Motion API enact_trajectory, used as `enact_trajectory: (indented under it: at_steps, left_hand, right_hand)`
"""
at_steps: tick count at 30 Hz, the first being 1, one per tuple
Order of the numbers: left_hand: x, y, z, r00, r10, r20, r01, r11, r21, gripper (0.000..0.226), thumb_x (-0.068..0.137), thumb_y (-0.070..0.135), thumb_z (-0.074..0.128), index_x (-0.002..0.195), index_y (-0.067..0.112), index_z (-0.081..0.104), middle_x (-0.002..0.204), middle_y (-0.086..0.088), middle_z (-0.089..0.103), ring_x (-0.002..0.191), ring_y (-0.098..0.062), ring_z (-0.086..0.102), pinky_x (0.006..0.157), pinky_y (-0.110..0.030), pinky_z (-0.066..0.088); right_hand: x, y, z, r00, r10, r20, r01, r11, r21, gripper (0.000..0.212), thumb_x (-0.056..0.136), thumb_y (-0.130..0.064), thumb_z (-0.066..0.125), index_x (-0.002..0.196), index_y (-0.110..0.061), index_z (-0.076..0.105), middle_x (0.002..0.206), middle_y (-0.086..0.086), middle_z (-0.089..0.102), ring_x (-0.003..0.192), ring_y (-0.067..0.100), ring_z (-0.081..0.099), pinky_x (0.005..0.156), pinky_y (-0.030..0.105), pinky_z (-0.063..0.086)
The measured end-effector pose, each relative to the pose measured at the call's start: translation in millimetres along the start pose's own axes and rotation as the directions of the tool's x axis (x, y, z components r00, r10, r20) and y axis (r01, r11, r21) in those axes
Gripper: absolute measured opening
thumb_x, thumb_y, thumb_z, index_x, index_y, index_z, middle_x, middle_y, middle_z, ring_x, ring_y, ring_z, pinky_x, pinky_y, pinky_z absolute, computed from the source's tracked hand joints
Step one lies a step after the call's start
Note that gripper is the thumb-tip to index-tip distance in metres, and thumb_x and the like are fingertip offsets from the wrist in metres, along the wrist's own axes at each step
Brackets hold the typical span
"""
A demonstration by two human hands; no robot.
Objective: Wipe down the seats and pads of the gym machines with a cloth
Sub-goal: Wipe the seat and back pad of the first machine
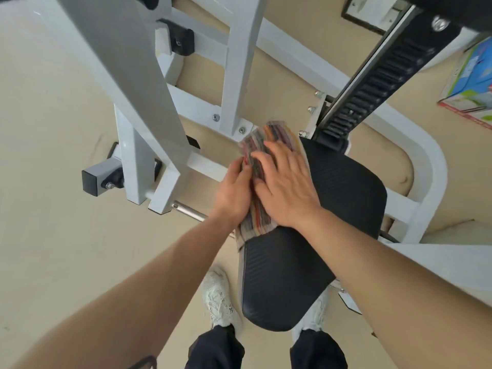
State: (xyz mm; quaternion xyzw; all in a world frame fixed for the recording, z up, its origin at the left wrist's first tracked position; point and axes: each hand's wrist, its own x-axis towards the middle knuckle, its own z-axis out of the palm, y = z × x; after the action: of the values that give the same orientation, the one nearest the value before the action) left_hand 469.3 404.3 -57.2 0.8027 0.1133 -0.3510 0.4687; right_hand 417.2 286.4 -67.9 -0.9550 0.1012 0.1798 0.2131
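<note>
Black ribbed vinyl covers the seat point(314, 235), a long pad narrowing toward the person's feet and widest at its far end, matte, with fine parallel grooves across it.

Cloth point(262, 166): multicoloured striped weave with a pale border, lying along the seat's left edge, its far corner hanging past the pad toward the frame and its near corner drooping over the side.

Right hand point(286, 187): palm down on the cloth, fingers point(269, 155) spread and flat, pressing rather than gripping.

Left hand point(234, 190): just beside the right, at the seat's left edge, fingers curled onto the cloth's margin and pinching it there.

Machine frame point(234, 62): white-painted square steel tubing, bolted at the joints, with one broad grey upright point(138, 83) crossing the foreground at a slant. Black end caps sit on several tube ends.

Adjustment rail point(372, 83): black, toothed, rising from the seat's far end beside a chrome strip.

Floor point(48, 182): plain beige, smooth, with a few faint scuffs.

Shoes point(219, 299): white lace-up trainers, one either side of the seat's narrow end, below dark trouser legs.

Box point(471, 83): coloured printed carton, blue and green with a red edge, on the floor at the far right, well apart from the seat.
</note>
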Motion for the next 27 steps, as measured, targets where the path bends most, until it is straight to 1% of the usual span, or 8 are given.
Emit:
enact_trajectory:
  at_steps: [2, 5, 10, 13, 16, 18, 23, 27]
  left_hand:
    - [16, -1, 6, 0.996, 0.007, 0.09, -0.007, 1.0, -0.004, 0.039, 0.104, 0.033, 0.039, 0.14, 0.028, 0.054, 0.129, 0.007, 0.063, 0.119, -0.014, 0.056, 0.102, -0.031, 0.04]
    - [42, 4, 5, 0.986, 0.003, 0.165, -0.009, 0.999, 0.035, 0.043, 0.101, 0.04, 0.039, 0.136, 0.025, 0.059, 0.13, 0.003, 0.065, 0.123, -0.017, 0.057, 0.113, -0.036, 0.037]
    - [81, 41, 28, 0.961, 0.109, 0.254, -0.191, 0.926, 0.325, 0.037, 0.108, 0.027, 0.03, 0.112, 0.01, 0.063, 0.112, -0.007, 0.062, 0.106, -0.021, 0.056, 0.092, -0.028, 0.038]
    - [83, 48, 43, 0.922, 0.268, 0.281, -0.387, 0.69, 0.612, 0.034, 0.106, 0.029, 0.029, 0.111, 0.011, 0.057, 0.114, -0.012, 0.061, 0.105, -0.03, 0.056, 0.085, -0.033, 0.036]
    - [65, 46, 61, 0.779, 0.433, 0.453, -0.568, 0.182, 0.802, 0.044, 0.101, 0.033, 0.031, 0.139, 0.017, 0.046, 0.133, -0.011, 0.055, 0.12, -0.036, 0.051, 0.098, -0.047, 0.04]
    - [53, 48, 80, 0.683, 0.468, 0.561, -0.632, -0.006, 0.775, 0.051, 0.098, 0.037, 0.034, 0.144, 0.018, 0.042, 0.142, -0.008, 0.051, 0.126, -0.035, 0.049, 0.106, -0.05, 0.035]
    - [39, 49, 143, 0.495, 0.423, 0.759, -0.806, -0.104, 0.583, 0.049, 0.099, 0.033, 0.036, 0.146, 0.023, 0.043, 0.144, -0.002, 0.049, 0.128, -0.026, 0.047, 0.11, -0.044, 0.03]
    - [39, 50, 156, 0.43, 0.411, 0.804, -0.861, -0.08, 0.502, 0.044, 0.103, 0.033, 0.032, 0.144, 0.026, 0.046, 0.135, 0.001, 0.056, 0.124, -0.022, 0.05, 0.108, -0.04, 0.032]
  right_hand:
    - [16, 6, 3, 1.0, 0.008, -0.005, -0.009, 0.999, -0.034, 0.063, 0.097, -0.043, 0.026, 0.157, -0.026, 0.019, 0.167, 0.004, 0.012, 0.155, 0.023, 0.007, 0.126, 0.044, 0.007]
    - [38, 15, -1, 0.999, 0.001, -0.053, -0.006, 0.996, -0.091, 0.065, 0.092, -0.046, 0.02, 0.152, -0.024, 0.031, 0.156, 0.006, 0.034, 0.146, 0.026, 0.028, 0.123, 0.044, 0.016]
    - [66, 39, -16, 0.993, 0.121, 0.006, -0.12, 0.992, -0.032, 0.045, 0.1, -0.043, 0.029, 0.13, -0.016, 0.048, 0.129, 0.012, 0.055, 0.116, 0.032, 0.052, 0.095, 0.044, 0.039]
    - [40, 53, -15, 0.992, 0.078, -0.095, -0.081, 0.996, -0.024, 0.047, 0.102, -0.041, 0.032, 0.139, -0.014, 0.044, 0.131, 0.01, 0.055, 0.119, 0.029, 0.052, 0.101, 0.042, 0.041]
    - [5, 73, -14, 0.982, 0.133, -0.134, -0.139, 0.99, -0.033, 0.057, 0.099, -0.045, 0.038, 0.146, -0.014, 0.038, 0.137, 0.009, 0.052, 0.124, 0.028, 0.05, 0.108, 0.042, 0.039]
    - [-13, 89, -15, 0.966, 0.207, -0.156, -0.215, 0.976, -0.039, 0.06, 0.097, -0.048, 0.039, 0.145, -0.013, 0.039, 0.135, 0.01, 0.053, 0.123, 0.029, 0.051, 0.108, 0.042, 0.04]
    - [-63, 128, -13, 0.876, 0.467, -0.121, -0.457, 0.884, 0.098, 0.06, 0.093, -0.049, 0.037, 0.14, -0.013, 0.041, 0.13, 0.01, 0.054, 0.117, 0.028, 0.051, 0.098, 0.042, 0.044]
    - [-75, 133, -8, 0.826, 0.549, -0.125, -0.529, 0.833, 0.163, 0.047, 0.098, -0.039, 0.036, 0.136, -0.012, 0.045, 0.126, 0.011, 0.054, 0.113, 0.029, 0.051, 0.093, 0.044, 0.045]
